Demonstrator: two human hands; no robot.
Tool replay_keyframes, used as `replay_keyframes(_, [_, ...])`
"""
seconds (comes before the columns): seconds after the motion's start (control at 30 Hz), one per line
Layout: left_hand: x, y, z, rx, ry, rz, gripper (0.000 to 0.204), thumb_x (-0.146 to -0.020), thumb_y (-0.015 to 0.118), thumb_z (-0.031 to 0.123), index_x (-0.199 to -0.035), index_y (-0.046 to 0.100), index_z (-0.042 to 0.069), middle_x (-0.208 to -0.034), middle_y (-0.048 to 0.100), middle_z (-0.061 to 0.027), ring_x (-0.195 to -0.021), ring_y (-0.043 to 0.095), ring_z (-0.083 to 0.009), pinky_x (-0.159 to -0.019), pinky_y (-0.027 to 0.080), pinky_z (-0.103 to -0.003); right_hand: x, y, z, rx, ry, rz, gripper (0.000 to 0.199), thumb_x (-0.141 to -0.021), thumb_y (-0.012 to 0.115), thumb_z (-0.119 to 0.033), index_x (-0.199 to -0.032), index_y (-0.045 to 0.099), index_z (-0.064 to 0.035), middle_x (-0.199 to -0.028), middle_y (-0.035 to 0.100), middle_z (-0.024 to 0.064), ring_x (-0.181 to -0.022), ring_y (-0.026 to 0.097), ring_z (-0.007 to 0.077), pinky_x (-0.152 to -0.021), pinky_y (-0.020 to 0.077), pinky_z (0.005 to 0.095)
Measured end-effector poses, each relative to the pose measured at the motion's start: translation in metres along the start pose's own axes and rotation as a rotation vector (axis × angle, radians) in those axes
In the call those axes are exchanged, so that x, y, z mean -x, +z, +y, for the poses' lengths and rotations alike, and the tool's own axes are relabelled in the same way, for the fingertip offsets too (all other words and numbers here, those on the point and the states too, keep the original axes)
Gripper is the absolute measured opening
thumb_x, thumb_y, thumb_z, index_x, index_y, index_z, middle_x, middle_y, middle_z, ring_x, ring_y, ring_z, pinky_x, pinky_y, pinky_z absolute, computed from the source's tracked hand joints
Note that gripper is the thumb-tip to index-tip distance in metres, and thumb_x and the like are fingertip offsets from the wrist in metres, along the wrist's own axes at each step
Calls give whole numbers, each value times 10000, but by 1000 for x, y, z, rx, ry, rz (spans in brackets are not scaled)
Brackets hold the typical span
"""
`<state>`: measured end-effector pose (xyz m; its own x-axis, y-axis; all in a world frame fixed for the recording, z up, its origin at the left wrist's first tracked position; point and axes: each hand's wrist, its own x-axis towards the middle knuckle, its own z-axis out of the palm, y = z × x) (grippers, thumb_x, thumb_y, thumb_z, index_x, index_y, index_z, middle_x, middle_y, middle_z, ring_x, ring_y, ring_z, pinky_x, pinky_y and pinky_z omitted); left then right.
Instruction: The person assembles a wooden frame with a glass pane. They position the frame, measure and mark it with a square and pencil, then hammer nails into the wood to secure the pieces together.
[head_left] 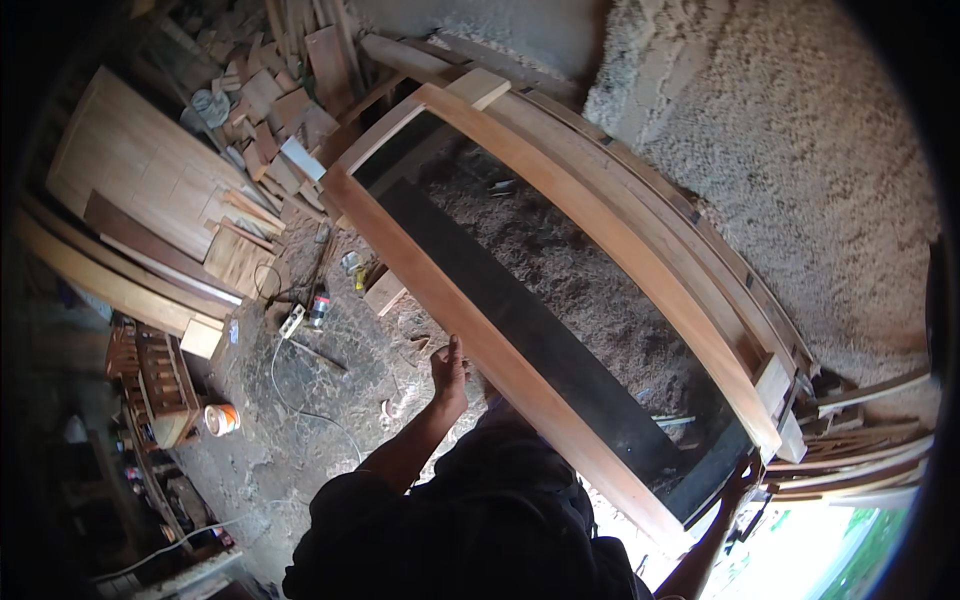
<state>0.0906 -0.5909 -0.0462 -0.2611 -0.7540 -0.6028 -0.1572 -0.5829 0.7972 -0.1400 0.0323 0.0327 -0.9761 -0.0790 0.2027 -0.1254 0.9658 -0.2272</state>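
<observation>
A long wooden frame [420, 262] lies slantwise before me, from the upper middle down to the lower right. Dark bands border its inside, and sawdust on the ground shows through its middle. My left hand [451, 380] grips the near long rail, thumb up against its edge, the other fingers partly hidden. At the right-hand short end, my right hand [741, 478] is closed around the frame's edge; shadow hides most of its fingers. Light wood blocks [480, 89] sit by the far rail near both ends, next to long boards [640, 225] behind it.
Wood offcuts [268, 100] are heaped at the upper left, beside a leaning wooden panel [140, 160]. A power strip [291, 321] with a white cable, a small bucket [222, 419] and a slatted wooden piece [155, 385] stand left. A rough wall [760, 150] rises at right, above stacked strips [850, 462].
</observation>
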Motion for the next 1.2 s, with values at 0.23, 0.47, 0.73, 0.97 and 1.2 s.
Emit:
replay_keyframes(0.23, [-1,6,18,177,-201,-156,587,-918,672,616,-1203,522,125,-968,638,-44,-806,652,-180,-706,546,-364,-128,40,-166,-51,-284,-204,365,-1032,569,-283,-1283,636,-26,-1226,648,195,-1177,588,405,-1009,472,499])
replay_keyframes(0.47, [-23,-5,22,97,-197,-353,747,-909,665,650,-1404,471,125,-1268,610,-63,-1140,623,-232,-943,512,-454,-196,85,-247,-15,-267,-491,457,-1051,449,-482,-1217,685,-127,-1161,694,219,-1133,625,437,-943,494,520])
replay_keyframes(0.73, [-42,21,30,382,-228,-341,946,-886,634,713,-1550,332,110,-1494,445,-109,-1365,458,-301,-1126,414,-531,-227,123,-269,11,-69,-712,813,-988,298,-730,-938,686,-17,-954,673,317,-980,658,488,-860,461,565])
replay_keyframes(0.97, [-32,34,44,362,-302,-260,1077,-852,523,836,-1622,182,165,-1635,282,-100,-1488,306,-340,-1198,313,-580,-227,106,-282,92,-71,-726,793,-1010,281,-695,-954,715,-34,-931,682,298,-946,662,479,-840,456,594])
replay_keyframes(1.2, [-25,23,54,258,-289,-219,1089,-832,454,890,-1617,220,172,-1661,234,-142,-1503,275,-384,-1208,265,-630,-197,24,-304,129,-48,-627,643,-1048,273,-641,-1132,758,-228,-1157,733,114,-1108,661,358,-941,521,478])
